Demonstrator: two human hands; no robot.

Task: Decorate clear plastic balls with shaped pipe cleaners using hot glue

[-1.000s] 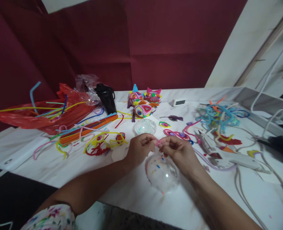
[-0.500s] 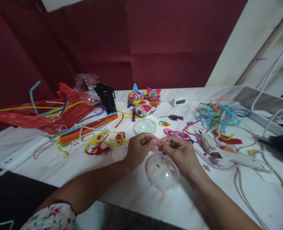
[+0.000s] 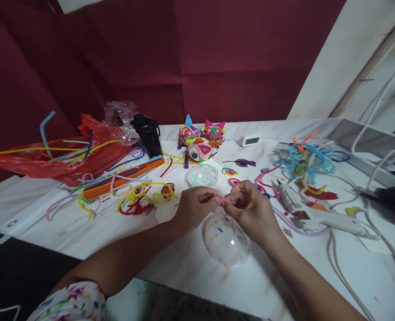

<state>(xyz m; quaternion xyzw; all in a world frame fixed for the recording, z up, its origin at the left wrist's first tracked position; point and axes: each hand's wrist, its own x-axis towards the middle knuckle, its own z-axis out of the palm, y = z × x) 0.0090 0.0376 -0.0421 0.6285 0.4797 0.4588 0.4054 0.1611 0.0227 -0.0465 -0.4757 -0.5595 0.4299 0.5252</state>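
Marble-patterned white tabletop [image 3: 184, 267] fills most of the view, backed by a dark red cloth wall [image 3: 217, 58]. At its far left lies a red plastic bag [image 3: 50, 162] with loose pipe cleaners poking out, and a flat bundle of orange pipe cleaners [image 3: 124, 178] lies just in front of it. A tangle of blue pipe cleaners [image 3: 304, 160] sits at the far right, near a white glue gun [image 3: 292, 200] whose cord trails toward the near edge. A black canister [image 3: 148, 133] stands beside the bag, and three bright pipe-cleaner masks [image 3: 200, 140] sit at the back centre, with a small white clock [image 3: 250, 141] to their right.

Near the middle, a clear plastic ball [image 3: 226, 238] speckled with coloured bits rests on the table, directly under both hands. A second clear dome [image 3: 203, 175] lies just beyond them.

The left hand [image 3: 192, 209] and right hand [image 3: 250, 209] meet above the ball, fingertips together and pinched from both sides on a short pink pipe cleaner piece [image 3: 220, 201], which sits between them at the ball's top. Whether the piece touches the ball cannot be told.
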